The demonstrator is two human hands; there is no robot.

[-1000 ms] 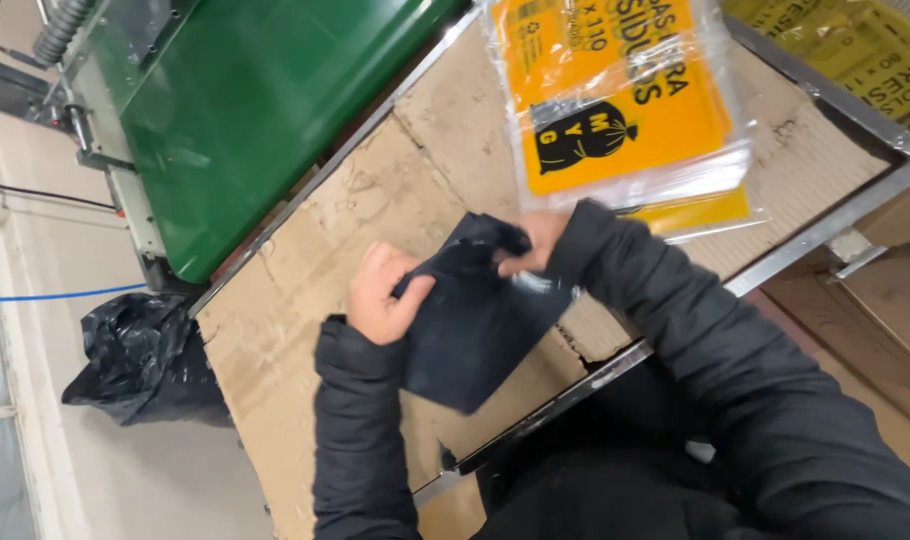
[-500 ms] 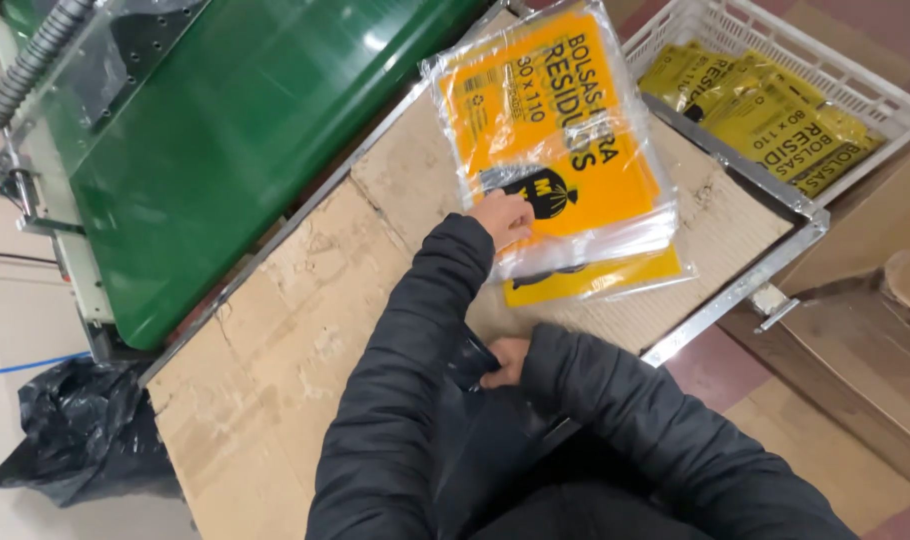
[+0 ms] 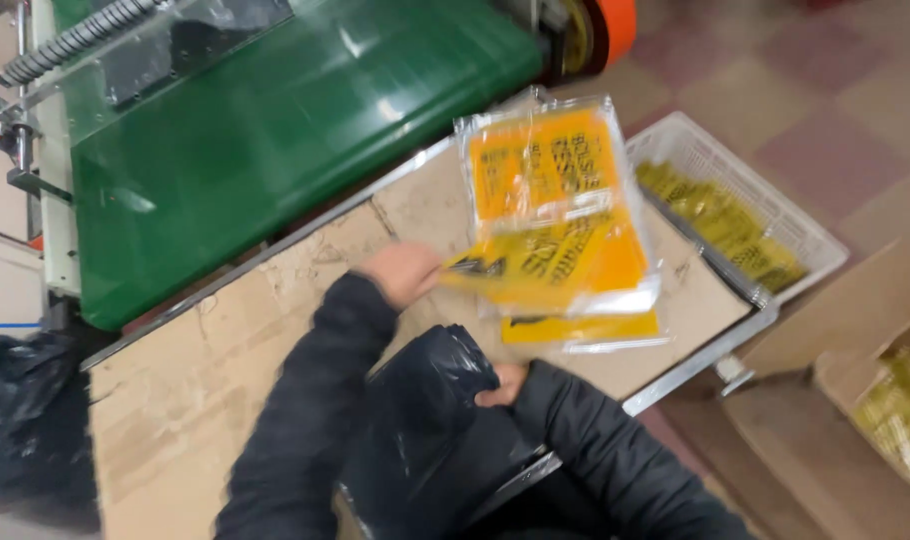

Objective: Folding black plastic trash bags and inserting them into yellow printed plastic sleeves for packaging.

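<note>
Seen from the head camera, looking down on a cardboard-covered worktable (image 3: 225, 400) edged with a metal frame (image 3: 695, 365). Left hand (image 3: 403, 272) stretched forward across the table, fingers closed on the near edge of a yellow printed plastic pouch (image 3: 550, 262), lifting it off a small stack of yellow pouches (image 3: 560, 180) lying flat on the cardboard, clear film glinting around the yellow panels. Right hand (image 3: 500, 385) drawn in close to the body, fingers curled around the top of a folded black plastic bag (image 3: 430, 420), pressed against the near edge of the table between the two dark jacket sleeves (image 3: 315, 410). Held pouch well ahead of the black bag, tilted and motion-blurred, one corner overlapping the stack beneath. Beyond the table, a green conveyor belt (image 3: 275, 150) running diagonally across the upper left, with a coiled grey hose (image 3: 70, 40) above it and an orange wheel (image 3: 610, 30) at its far end. Just beside the table's right edge, a white plastic crate (image 3: 735, 170) holding more yellow packets. Lower right, an open cardboard box (image 3: 845, 370) with yellow packets inside. Lower left, on the floor, a crumpled black bag (image 3: 25, 400). Tiled floor (image 3: 805, 80) in pink and cream at upper right.
</note>
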